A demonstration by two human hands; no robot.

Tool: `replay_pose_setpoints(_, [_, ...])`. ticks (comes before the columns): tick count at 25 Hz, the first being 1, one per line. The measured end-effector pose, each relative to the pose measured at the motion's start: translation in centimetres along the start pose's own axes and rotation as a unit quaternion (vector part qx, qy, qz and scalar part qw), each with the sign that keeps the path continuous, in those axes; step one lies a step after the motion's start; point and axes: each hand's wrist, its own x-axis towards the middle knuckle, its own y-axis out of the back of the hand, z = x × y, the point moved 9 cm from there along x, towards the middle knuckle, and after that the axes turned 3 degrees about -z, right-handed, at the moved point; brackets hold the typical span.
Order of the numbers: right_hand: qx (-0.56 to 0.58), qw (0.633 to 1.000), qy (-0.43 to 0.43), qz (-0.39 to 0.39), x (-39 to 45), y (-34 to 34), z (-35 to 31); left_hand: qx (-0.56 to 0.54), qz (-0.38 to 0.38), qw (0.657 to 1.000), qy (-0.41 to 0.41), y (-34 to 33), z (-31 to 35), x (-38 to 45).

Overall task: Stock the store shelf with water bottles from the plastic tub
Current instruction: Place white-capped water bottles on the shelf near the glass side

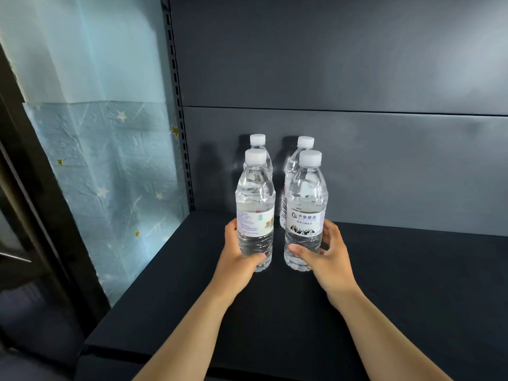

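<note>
**Two full bottles in hand, set down on the shelf**

Head view: my left hand [238, 254] wraps its grip around the left bottle [255, 213] low on the body, below the label. My right hand [328, 251] curls round the right bottle [305, 215] at the same height. Both stand upright on the dark shelf [412, 284], just in front of two rear bottles [258, 144]. I judge them full, so fairly heavy; the thin ribbed plastic is smooth and will dent if squeezed. Holding low and mid-body looks steadiest. The tub is out of view.
</note>
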Motion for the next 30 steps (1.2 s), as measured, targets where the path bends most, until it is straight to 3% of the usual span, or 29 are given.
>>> replay_pose_setpoints(3, [0.069,0.997,-0.008,-0.020,-0.1,0.0,-0.1,0.026,0.035,0.999,-0.001,0.4,-0.1,0.1])
replay_pose_setpoints(6, [0.037,0.999,-0.014,-0.036,0.0,-0.5,0.0,0.020,0.075,0.997,0.004,1.1,0.0,-0.2])
replay_pose_setpoints(11, [0.017,0.999,-0.020,-0.038,-0.1,-0.5,0.1,-0.018,-0.002,1.000,-0.024,0.0,0.3,0.0])
replay_pose_setpoints(14, [0.068,0.996,-0.010,-0.061,-0.2,-0.9,-0.2,0.021,0.041,0.999,-0.028,0.6,0.2,0.0])
replay_pose_setpoints(18, [0.012,1.000,-0.011,-0.007,-0.1,-0.1,-0.2,-0.015,0.016,0.999,-0.031,0.2,0.5,-0.2])
replay_pose_setpoints(23, [0.047,0.998,-0.003,-0.035,-0.3,-0.6,-0.5,0.014,0.046,0.998,-0.036,0.7,0.7,-0.3])
replay_pose_setpoints(30, [-0.112,0.994,0.003,0.011,-0.3,-0.3,-0.6,0.061,0.082,0.994,-0.044,1.0,0.2,0.3])
